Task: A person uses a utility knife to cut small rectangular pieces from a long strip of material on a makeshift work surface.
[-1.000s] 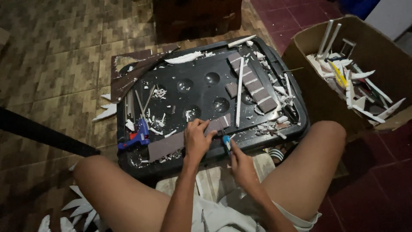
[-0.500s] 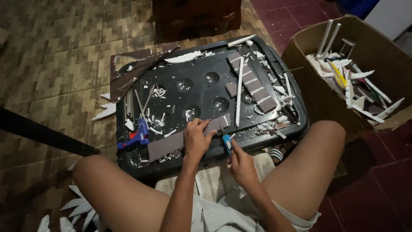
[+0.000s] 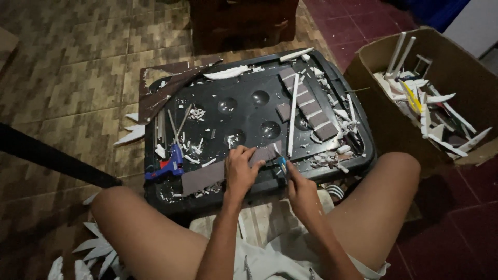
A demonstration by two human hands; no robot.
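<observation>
A long grey-brown strip [image 3: 202, 177] lies along the near edge of a black plastic lid [image 3: 249, 67]. My left hand [image 3: 239, 168] presses flat on the strip's right part, fingers spread. My right hand [image 3: 299, 186] grips a small blue-handled cutter [image 3: 282, 164], its tip at the strip's right end beside my left fingers. Both hands sit over the lid's front rim, between my bare knees.
A blue glue gun [image 3: 167, 167] lies left of the strip. Cut brown pieces [image 3: 307, 106], a white stick [image 3: 292, 115] and white scraps litter the lid. A cardboard box [image 3: 467, 67] of white offcuts stands right. A dark bar [image 3: 46, 155] crosses the tiled floor left.
The hands stay on the strip and cutter in nearly the same place; the right hand has shifted very slightly along the strip's end.
</observation>
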